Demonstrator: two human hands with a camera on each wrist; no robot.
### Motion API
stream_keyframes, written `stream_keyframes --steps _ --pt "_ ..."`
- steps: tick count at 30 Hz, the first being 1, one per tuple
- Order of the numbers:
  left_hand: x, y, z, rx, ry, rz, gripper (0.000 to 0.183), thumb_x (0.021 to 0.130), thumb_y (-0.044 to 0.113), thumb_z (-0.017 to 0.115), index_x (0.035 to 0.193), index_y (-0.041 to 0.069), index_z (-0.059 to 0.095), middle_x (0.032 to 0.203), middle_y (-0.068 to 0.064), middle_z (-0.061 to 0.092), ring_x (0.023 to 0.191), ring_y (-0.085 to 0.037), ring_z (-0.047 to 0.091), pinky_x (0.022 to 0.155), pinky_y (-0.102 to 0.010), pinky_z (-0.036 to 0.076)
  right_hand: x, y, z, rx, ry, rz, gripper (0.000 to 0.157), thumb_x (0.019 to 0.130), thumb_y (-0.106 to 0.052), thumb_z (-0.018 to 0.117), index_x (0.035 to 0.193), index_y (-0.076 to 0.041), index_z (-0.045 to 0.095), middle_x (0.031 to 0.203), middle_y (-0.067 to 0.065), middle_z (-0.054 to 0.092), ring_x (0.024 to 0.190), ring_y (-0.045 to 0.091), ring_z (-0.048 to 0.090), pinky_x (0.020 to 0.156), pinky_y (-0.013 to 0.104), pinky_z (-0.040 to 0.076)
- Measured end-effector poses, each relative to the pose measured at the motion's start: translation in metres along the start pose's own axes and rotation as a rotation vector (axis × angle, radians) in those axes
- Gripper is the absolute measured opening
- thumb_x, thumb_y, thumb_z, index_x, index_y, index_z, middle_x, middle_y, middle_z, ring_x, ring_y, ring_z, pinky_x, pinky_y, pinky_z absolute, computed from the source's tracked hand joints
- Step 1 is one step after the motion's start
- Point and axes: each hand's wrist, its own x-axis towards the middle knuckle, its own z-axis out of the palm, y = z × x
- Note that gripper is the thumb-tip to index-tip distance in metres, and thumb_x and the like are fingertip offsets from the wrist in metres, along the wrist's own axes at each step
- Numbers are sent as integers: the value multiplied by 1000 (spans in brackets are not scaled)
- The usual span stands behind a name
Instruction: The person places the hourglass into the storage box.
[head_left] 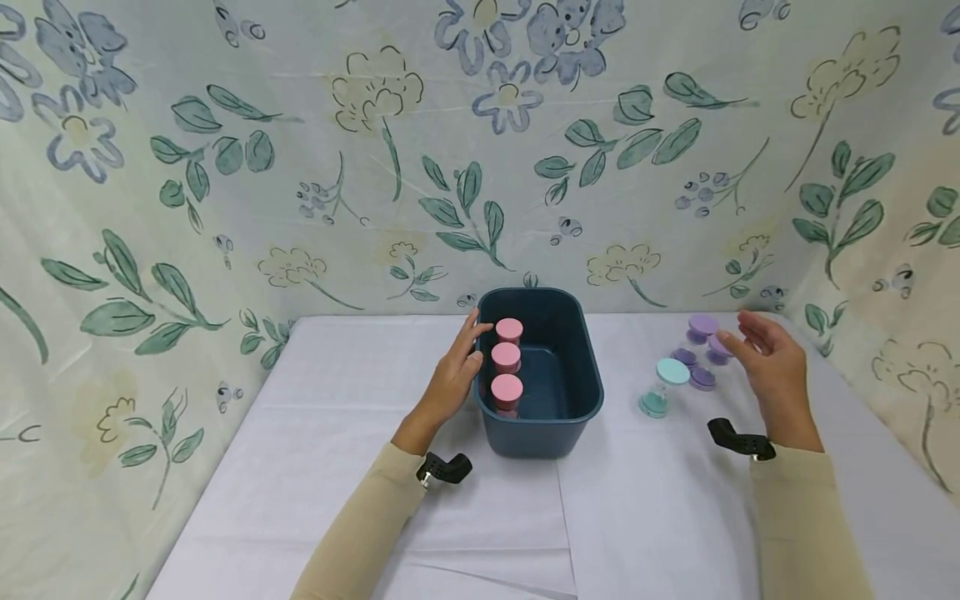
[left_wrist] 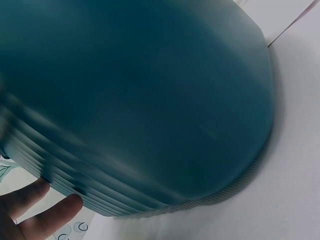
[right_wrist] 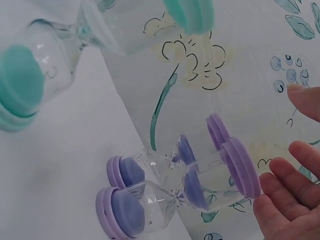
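Observation:
Along the left side inside a dark blue plastic bin [head_left: 536, 437] stand three pink-capped sand timers [head_left: 507, 388]. My left hand [head_left: 450, 375] rests at the bin's left rim with its fingers extended; in the left wrist view, two fingertips [left_wrist: 70, 206] lie by the bin's ribbed wall [left_wrist: 115, 195]. At the right, two purple sand timers [right_wrist: 245, 167] stand side by side, with purple sand visible through the glass. My right hand [head_left: 776, 375] is beside them, thumb and fingers spread apart, fingertips close to a purple cap. A teal sand timer [head_left: 672, 372] stands nearer the bin.
A white cloth [head_left: 360, 400] covers the table under the bin and timers. Behind and at both sides hangs a floral curtain [head_left: 465, 108]. Each wrist wears a black camera mount [head_left: 448, 468].

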Motion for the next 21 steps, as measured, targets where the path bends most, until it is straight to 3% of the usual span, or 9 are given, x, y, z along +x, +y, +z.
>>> stream_keyframes --steps 9,16,21 --pt "1 -1 1 4 4 -3 45 99 10 35 144 1 39 160 -16 14 145 -33 18 109 -55 28 1 10 2 5 -2 28 72 85 -47 67 148 -28 38 154 -3 35 143 14 28 113 34 26" --pt "6 -34 8 20 5 11 45 101 15 35 146 9 37 161 -8 12 146 -27 16 108 -56 29 3 18 7 12 -11 34 71 87 -45 66 149 -26 36 155 -2 34 144 17 25 114 40 24" --pt "6 -44 9 33 8 11 45 102 25 34 147 19 38 162 2 11 146 -19 16 109 -52 31 5 22 9 22 -21 52 73 87 -45 66 149 -26 35 155 -2 32 145 20 23 115 42 23"
